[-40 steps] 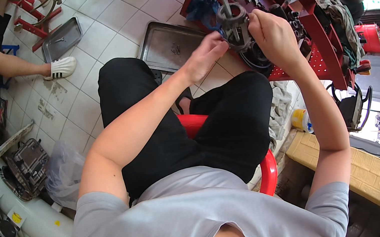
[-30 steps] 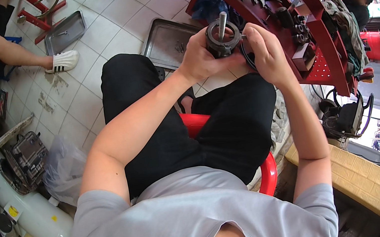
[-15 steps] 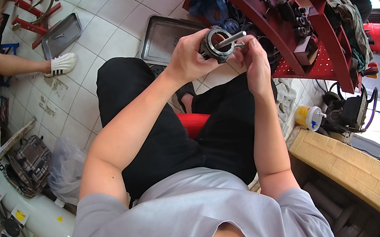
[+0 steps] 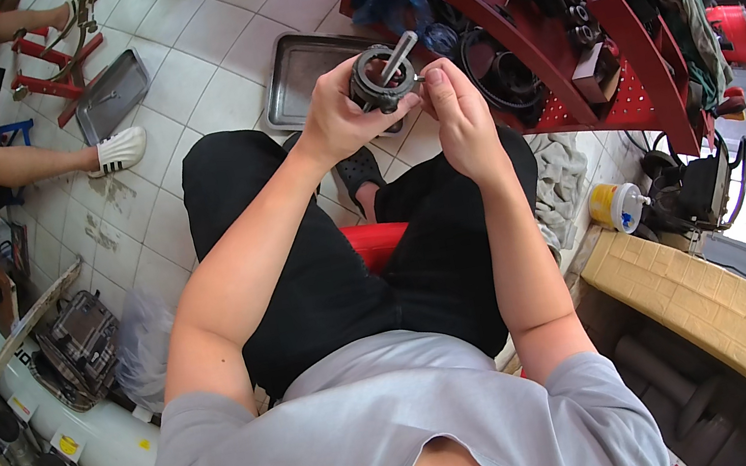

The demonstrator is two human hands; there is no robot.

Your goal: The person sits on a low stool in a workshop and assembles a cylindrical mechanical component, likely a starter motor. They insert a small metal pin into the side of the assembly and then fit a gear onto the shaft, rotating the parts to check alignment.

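Observation:
My left hand [image 4: 336, 122] is closed around a dark, ring-shaped metal housing [image 4: 360, 91], held above my knees. A smooth shiny rod [image 4: 399, 57] sticks up at a slant out of its round opening. Close against the housing's right side, my right hand [image 4: 464, 115] pinches with thumb and forefinger a small metal piece [image 4: 421, 79]. Its kind is too small to make out, and its end by the fingertips is partly hidden.
A grey metal tray [image 4: 275, 100] lies on the tiled floor beyond my hands. At right stands a red tool rack [image 4: 558, 91] loaded with tools. A white tub with a yellow label [image 4: 609, 203] is beside a tan padded bench [image 4: 694, 301]. Another person's leg [image 4: 31, 159] shows at far left.
Both hands have shifted left and slightly closer together with the housing. The housing has turned, so the rod now points more steeply away from me.

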